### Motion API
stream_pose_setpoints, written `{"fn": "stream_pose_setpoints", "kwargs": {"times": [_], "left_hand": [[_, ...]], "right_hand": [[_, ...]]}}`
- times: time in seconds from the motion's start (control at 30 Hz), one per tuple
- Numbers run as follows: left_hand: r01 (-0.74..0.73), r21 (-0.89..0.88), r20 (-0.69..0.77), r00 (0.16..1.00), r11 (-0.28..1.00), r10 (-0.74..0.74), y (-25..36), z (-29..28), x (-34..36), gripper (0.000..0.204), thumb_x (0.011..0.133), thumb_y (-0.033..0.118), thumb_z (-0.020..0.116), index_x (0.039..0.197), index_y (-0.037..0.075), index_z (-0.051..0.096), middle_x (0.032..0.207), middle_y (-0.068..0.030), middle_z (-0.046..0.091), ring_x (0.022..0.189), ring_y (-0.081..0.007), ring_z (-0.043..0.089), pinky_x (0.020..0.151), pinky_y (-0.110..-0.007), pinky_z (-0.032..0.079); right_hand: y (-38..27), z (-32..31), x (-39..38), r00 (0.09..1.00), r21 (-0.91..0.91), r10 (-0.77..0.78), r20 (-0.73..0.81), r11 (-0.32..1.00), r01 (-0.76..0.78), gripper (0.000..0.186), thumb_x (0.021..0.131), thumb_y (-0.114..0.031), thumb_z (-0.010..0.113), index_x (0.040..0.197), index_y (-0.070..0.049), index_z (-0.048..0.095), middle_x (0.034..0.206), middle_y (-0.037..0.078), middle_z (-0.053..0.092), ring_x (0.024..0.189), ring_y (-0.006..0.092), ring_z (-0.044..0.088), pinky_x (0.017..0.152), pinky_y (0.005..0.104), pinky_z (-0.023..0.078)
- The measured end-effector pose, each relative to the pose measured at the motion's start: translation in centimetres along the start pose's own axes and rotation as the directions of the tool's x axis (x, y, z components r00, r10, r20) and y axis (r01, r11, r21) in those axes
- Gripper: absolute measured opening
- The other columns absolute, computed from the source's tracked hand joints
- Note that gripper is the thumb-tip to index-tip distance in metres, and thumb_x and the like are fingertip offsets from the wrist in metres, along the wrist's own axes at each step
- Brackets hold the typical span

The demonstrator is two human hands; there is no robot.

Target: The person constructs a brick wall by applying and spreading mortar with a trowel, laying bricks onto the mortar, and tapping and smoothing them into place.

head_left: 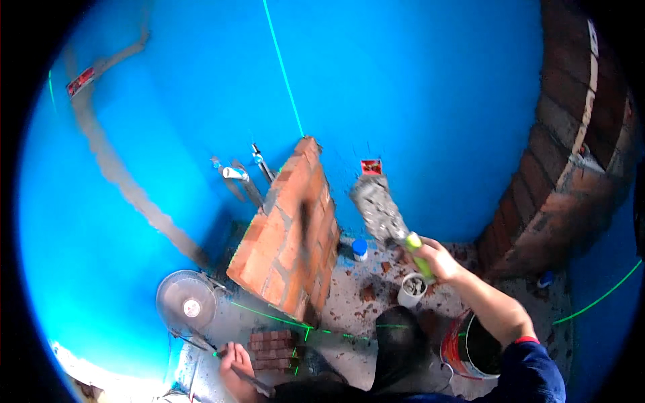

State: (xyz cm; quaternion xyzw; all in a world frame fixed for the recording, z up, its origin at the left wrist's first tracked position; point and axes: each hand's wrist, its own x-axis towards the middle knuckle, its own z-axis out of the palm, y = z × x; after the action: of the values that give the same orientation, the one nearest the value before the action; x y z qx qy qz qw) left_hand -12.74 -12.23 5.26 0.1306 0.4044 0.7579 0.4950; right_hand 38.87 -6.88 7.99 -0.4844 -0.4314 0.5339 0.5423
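Note:
My right hand (435,260) grips a trowel (381,209) by its yellow-green handle. Grey mortar covers the flat blade, which is raised in front of the blue wall. To the left of the blade stands a low brick wall (285,245) with mortar joints. At the lower left, my left hand (236,371) is closed around something thin and dark that I cannot make out; a small green bit shows by the fingers. A short stack of bricks (271,350) lies just right of that hand.
A fan (191,306) stands at the left. A red bucket (455,348) is beneath my right forearm, near a white pipe stub (407,295) with mortar in its mouth. Capped pipes (236,173) jut out behind the brick wall. At the right rises another brick structure (537,181). Green laser lines cross walls and floor.

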Motion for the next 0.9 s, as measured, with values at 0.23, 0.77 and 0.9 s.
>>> {"fn": "stream_pose_setpoints", "kwargs": {"times": [0.23, 0.77, 0.9], "left_hand": [[0.225, -0.24, -0.176, 0.947, 0.945, -0.27, -4.7, -1.7, 8.2, 0.036, 0.079, -0.008, 0.05, 0.114, -0.016, 0.054, 0.107, -0.0154, 0.061, 0.096, -0.0208, 0.063, 0.085, -0.028, 0.056], [0.286, -0.248, -0.278, 0.894, 0.925, -0.351, -5.8, 0.3, 13.8, 0.035, 0.076, -0.009, 0.05, 0.111, -0.014, 0.054, 0.105, -0.015, 0.061, 0.095, -0.0233, 0.063, 0.084, -0.03, 0.057], [0.305, -0.249, -0.273, 0.889, 0.919, -0.369, -6.4, 0.7, 14.2, 0.035, 0.076, -0.01, 0.05, 0.11, -0.014, 0.054, 0.104, -0.0149, 0.061, 0.094, -0.0239, 0.063, 0.084, -0.03, 0.057]], "right_hand": [[-3.0, 9.4, 17.9, 0.947, -0.285, -0.319, -0.038, 0.912, 0.296, 0.026, 0.092, -0.023, 0.055, 0.106, -0.002, 0.048, 0.076, 0.005, 0.055, 0.063, 0.0127, 0.054, 0.057, 0.031, 0.045], [6.7, 11.1, 36.0, 0.638, -0.904, -0.764, -0.093, 0.334, 0.268, 0.051, 0.086, -0.016, 0.065, 0.126, 0.001, 0.039, 0.111, 0.027, 0.052, 0.09, 0.0496, 0.058, 0.071, 0.0549, 0.05], [7.6, 11.6, 35.3, 0.657, -0.925, -0.745, -0.119, 0.323, 0.199, 0.049, 0.086, -0.017, 0.066, 0.124, -0.001, 0.04, 0.108, 0.023, 0.053, 0.084, 0.0465, 0.06, 0.064, 0.0536, 0.051]]}}
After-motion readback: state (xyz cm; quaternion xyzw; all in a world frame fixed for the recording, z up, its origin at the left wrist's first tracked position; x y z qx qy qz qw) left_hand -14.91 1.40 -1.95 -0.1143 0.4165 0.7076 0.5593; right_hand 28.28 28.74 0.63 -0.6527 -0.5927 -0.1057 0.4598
